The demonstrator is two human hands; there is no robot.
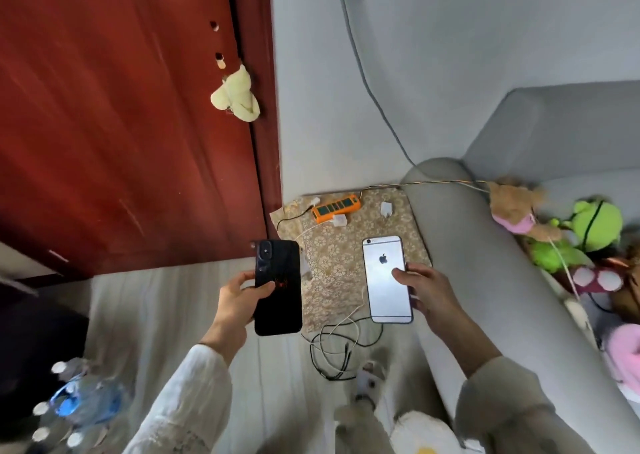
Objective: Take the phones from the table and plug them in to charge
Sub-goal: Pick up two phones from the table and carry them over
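Note:
My left hand [239,297] grips a black phone [277,287] by its edge, back side up, above the floor left of the small table. My right hand [427,290] holds a silver phone [386,280], back side up, over the table's near right corner. An orange power strip [335,207] lies at the far side of the table, with white chargers [339,219] plugged in beside it. A white cable and a black cable [332,346] hang off the table's front edge in loops.
The low table carries a beige floral cloth [332,263]. A grey sofa arm [460,245] borders it on the right, with plush toys [588,231] behind. A red door [121,124] stands left. Water bottles [76,405] sit on the floor at the lower left.

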